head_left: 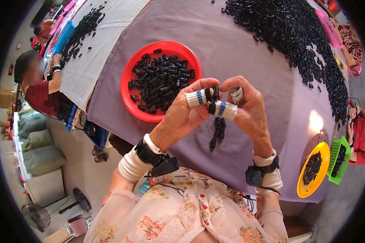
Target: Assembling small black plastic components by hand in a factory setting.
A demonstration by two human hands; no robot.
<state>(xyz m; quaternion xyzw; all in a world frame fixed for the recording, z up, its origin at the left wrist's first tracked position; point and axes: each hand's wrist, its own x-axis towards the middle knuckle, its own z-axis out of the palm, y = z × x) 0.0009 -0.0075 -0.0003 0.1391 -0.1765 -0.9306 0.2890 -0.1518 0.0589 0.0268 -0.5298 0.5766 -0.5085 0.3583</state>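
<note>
My left hand [180, 111] pinches a small black cylindrical plastic part [215, 93] between thumb and fingertips. My right hand [253, 115] meets it there, thumb and curled fingers closed around the same part. Both thumbs wear knitted cream sleeves with blue and black bands, and a worn silvery wrap [236, 94] covers a right fingertip. Just below the hands, several loose black parts [218, 131] lie on the mauve cloth among dark specks. A round red tray [127, 87] with many such parts stands beyond my left hand.
A large heap of black parts [288, 32] spreads over the far right. At the right edge are a yellow plate [303, 188] and a green basket [336, 170] holding dark pieces. To the left, a person in a striped shirt [42, 95] works beside a blue basket [63, 37].
</note>
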